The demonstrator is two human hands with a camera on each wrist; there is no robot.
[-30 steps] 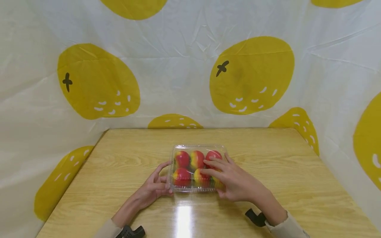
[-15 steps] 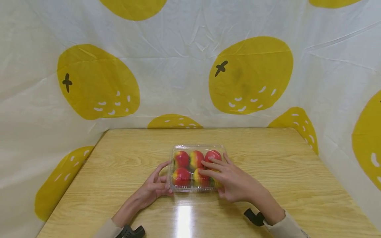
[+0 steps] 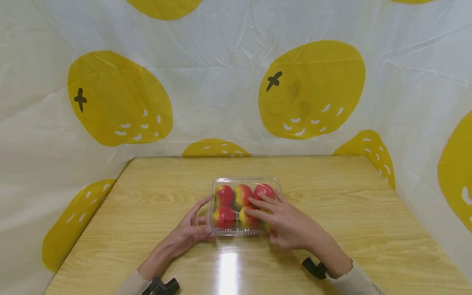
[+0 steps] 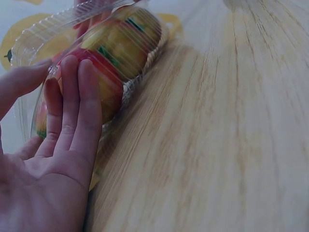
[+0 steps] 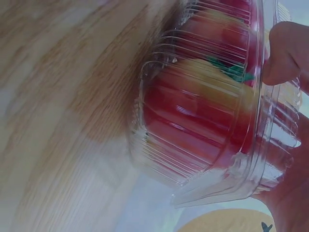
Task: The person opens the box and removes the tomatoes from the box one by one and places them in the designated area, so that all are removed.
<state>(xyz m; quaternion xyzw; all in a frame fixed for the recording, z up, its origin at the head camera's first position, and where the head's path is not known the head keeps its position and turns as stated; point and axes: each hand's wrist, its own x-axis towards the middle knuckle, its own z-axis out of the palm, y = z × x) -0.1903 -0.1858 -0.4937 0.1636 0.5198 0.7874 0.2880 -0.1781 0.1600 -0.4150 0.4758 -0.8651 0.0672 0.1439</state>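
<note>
A clear plastic box (image 3: 254, 179) stands on the table with several red-and-yellow fruits (image 3: 225, 217) in it. Green leaf-like bits show on some of them in the wrist views. My left hand (image 3: 188, 233) rests against the left end of the box; in the left wrist view its fingers (image 4: 72, 101) lie nearly straight along the side, with the thumb at the rim. My right hand (image 3: 291, 223) spreads its fingers over the right part of the lid, and its thumb (image 5: 287, 53) touches the rim. Whether the lid is latched, I cannot tell.
The wooden table (image 3: 332, 180) extends around the box on all sides. A white cloth (image 3: 214, 98) printed with yellow fruit encloses its back and sides. A glare patch lies on the tabletop in front of the box.
The box has stayed in place with both hands at it. The right hand's fingers have slid very slightly left over the lid, and the head view has tilted a little.
</note>
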